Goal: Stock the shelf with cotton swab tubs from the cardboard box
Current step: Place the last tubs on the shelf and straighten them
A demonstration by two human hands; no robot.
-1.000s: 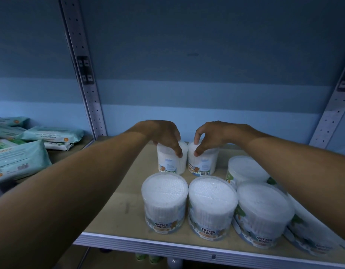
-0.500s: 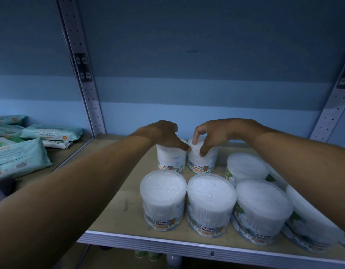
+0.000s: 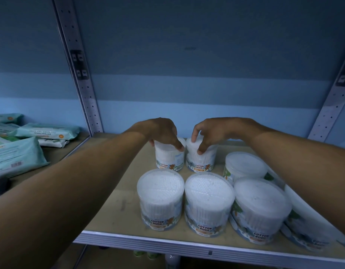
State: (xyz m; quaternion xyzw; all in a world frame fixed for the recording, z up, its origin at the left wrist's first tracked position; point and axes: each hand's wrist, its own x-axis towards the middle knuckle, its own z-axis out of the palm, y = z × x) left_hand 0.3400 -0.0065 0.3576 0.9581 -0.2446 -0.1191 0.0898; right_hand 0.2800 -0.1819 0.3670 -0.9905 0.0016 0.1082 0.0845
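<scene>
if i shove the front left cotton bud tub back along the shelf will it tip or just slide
The front left tub would probably slide: it looks squat, with a broad flat base. Packed only with swabs, it is likely light, so a high push might rock it. It would soon meet the tub held by the left hand.

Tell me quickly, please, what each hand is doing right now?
Left hand: fingers curled over the back-left cotton bud tub, gripping its top.
Right hand: gripping the back-right cotton bud tub the same way.
</scene>
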